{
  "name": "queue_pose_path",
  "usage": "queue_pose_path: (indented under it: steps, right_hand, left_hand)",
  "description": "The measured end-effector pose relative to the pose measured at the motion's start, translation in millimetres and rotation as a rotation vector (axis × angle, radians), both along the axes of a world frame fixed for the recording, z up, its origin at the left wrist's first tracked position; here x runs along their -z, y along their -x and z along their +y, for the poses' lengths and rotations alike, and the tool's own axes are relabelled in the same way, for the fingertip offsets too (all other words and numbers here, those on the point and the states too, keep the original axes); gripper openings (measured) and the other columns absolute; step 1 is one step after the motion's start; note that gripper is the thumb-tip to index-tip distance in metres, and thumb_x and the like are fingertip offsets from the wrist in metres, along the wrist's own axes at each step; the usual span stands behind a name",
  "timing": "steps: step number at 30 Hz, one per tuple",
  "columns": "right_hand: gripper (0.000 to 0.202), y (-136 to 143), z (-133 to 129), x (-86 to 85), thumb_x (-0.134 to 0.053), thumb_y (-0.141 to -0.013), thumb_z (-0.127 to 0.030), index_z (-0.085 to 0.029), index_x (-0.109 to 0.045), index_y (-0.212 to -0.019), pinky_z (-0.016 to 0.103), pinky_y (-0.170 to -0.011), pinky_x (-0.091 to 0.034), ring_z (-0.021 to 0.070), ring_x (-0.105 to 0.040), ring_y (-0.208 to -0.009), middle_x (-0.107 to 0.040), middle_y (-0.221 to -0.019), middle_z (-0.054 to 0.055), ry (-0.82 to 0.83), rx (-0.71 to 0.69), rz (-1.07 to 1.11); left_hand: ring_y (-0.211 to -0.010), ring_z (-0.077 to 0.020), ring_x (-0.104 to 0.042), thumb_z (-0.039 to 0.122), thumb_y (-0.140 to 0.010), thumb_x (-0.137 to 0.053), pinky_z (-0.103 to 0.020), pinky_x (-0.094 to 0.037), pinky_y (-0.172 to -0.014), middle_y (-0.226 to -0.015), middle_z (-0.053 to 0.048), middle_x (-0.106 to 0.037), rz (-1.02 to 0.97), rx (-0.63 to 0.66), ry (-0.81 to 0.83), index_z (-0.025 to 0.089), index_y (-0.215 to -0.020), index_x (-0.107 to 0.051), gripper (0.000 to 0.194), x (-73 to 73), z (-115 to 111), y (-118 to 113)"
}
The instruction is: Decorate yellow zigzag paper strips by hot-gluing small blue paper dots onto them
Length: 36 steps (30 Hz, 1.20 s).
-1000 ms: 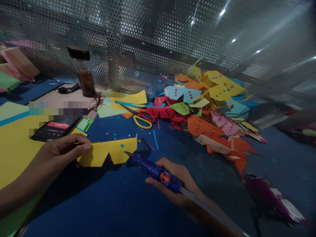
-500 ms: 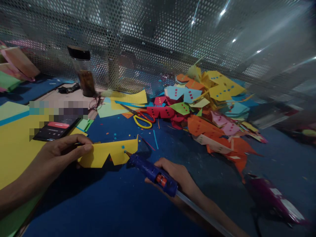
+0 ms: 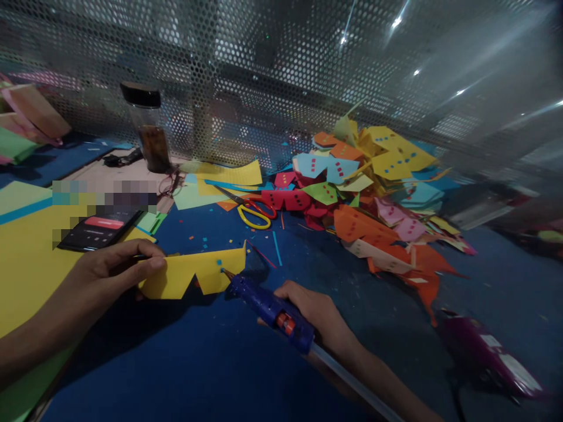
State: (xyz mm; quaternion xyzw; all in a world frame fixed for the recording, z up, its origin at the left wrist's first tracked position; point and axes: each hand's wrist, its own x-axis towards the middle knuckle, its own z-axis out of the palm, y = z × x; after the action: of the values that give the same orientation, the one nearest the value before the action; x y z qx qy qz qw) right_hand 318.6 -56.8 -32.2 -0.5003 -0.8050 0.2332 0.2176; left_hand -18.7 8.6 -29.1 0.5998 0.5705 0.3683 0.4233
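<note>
A yellow folded paper piece (image 3: 176,275) with notches in its lower edge is pinched at its left end by my left hand (image 3: 118,266). Near its right end, a small blue square (image 3: 219,262) lies on the yellow surface. My right hand (image 3: 312,310) is wrapped round a blue glue gun (image 3: 264,302), with a clear glue stick (image 3: 347,375) coming out of its back. The gun's nozzle tip touches or almost touches the paper just below the blue square, where another bit of blue shows.
Scissors (image 3: 254,216) with yellow and red handles lie beyond the paper. A heap of coloured cut papers (image 3: 365,223) spreads to the right. A phone (image 3: 101,228), a lidded jar (image 3: 152,140) and a purple object (image 3: 492,351) surround the work area. Perforated metal (image 3: 264,76) stands behind.
The rear of the glue gun and my right hand have shifted very slightly left and down. My left hand and the yellow paper look unmoved.
</note>
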Motion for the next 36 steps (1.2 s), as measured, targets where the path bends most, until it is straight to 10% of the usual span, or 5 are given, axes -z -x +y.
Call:
queue_pose_path:
  steps: [36]
  right_hand:
    - [0.018, -1.5, 0.3, 0.1, -0.073, -0.089, -0.025, -0.026, -0.060, -0.102, 0.023, -0.063, -0.042, 0.0147, -0.068, -0.072, -0.073, -0.089, -0.002, -0.017, 0.012, 0.013]
  left_hand:
    - [-0.061, -0.0174, -0.056, 0.060, -0.074, -0.077, -0.025, -0.049, -0.051, -0.073, -0.001, -0.067, -0.038, -0.031, 0.031, 0.026, -0.073, -0.074, 0.034, 0.0, 0.5, -1.8]
